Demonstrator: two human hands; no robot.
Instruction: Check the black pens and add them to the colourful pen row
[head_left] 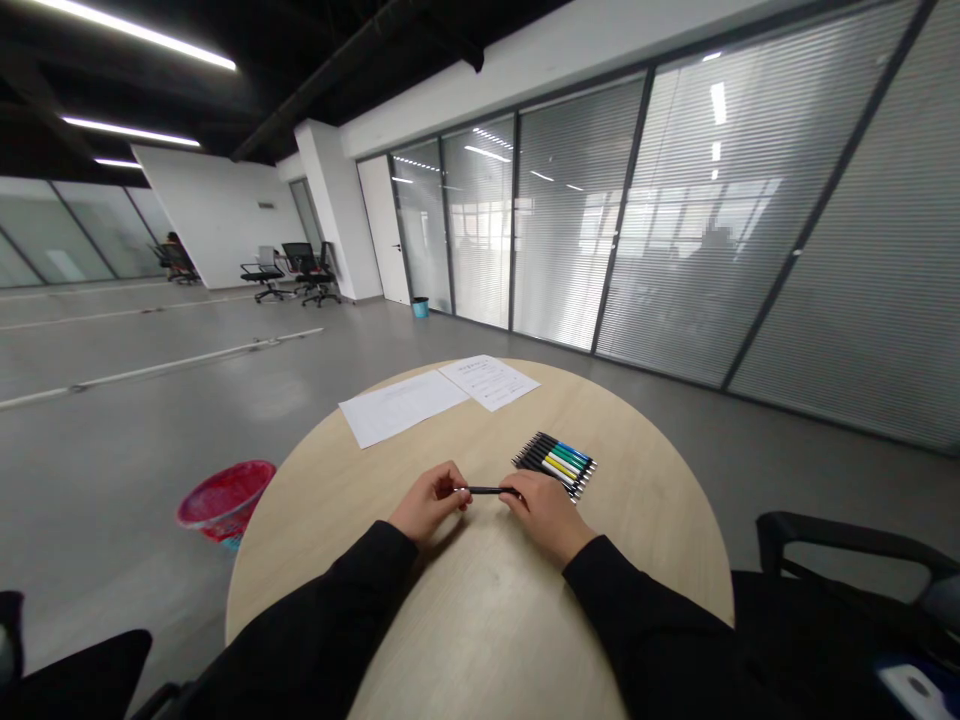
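Observation:
A slim black pen (486, 490) is held level between my two hands, just above the round wooden table (480, 590). My left hand (431, 502) pinches its left end between thumb and fingers. At the other end, my right hand (546, 510) has its fingers closed on the barrel. Beyond the right hand lies a row of several pens (559, 458), side by side, with black, blue, green, yellow and white barrels. The right hand hides part of that row.
Two printed paper sheets (405, 405) lie at the table's far side. A red basket (227, 497) stands on the floor to the left. A black chair armrest (847, 540) is close on the right. Office chairs (300, 265) and a blue bin (420, 307) stand farther off.

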